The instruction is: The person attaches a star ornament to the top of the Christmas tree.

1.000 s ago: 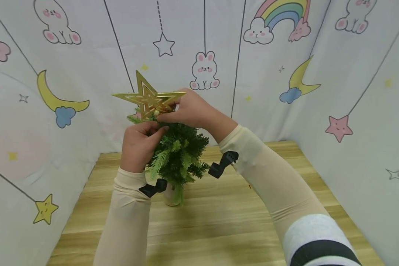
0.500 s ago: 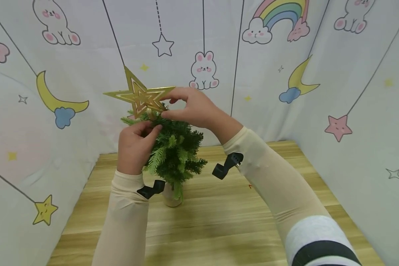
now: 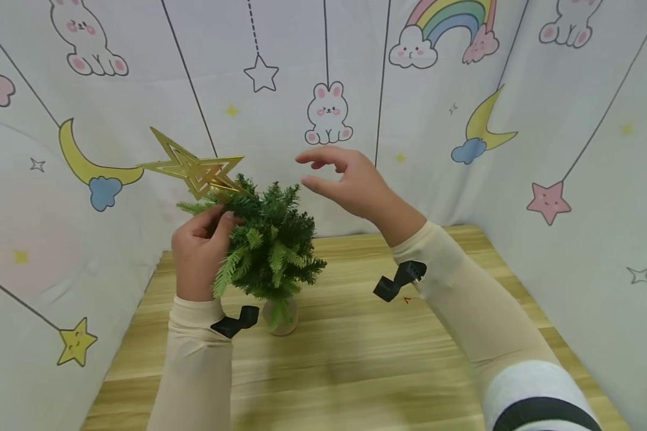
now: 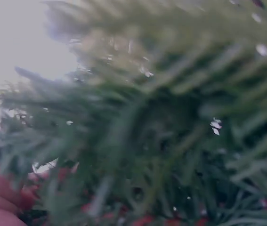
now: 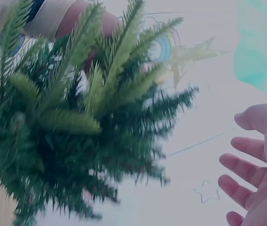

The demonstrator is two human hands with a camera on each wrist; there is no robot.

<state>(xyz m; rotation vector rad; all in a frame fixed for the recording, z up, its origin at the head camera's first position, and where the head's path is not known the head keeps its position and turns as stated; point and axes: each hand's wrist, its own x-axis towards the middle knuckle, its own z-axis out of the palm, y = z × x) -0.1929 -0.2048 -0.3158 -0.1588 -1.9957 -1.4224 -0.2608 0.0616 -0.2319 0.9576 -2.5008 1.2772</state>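
Note:
A small green artificial Christmas tree stands in a pale round base on the table. At its top left, a gold star tree topper leans over to the left; it appears pale behind the branches in the right wrist view. My left hand pinches right below the star's small gold ball, its fingertips partly hidden by greenery. My right hand hangs in the air to the right of the tree, thumb and fingers apart and holding nothing. Blurred needles fill most of the left wrist view.
The wooden table spreads under both arms. A tiny red piece lies on it near the right forearm. White cloth walls with cartoon prints close in the back and both sides.
My right hand has let go of the star and drawn away to the right. The left hand has shifted left and slightly down, and the star has tipped left with it.

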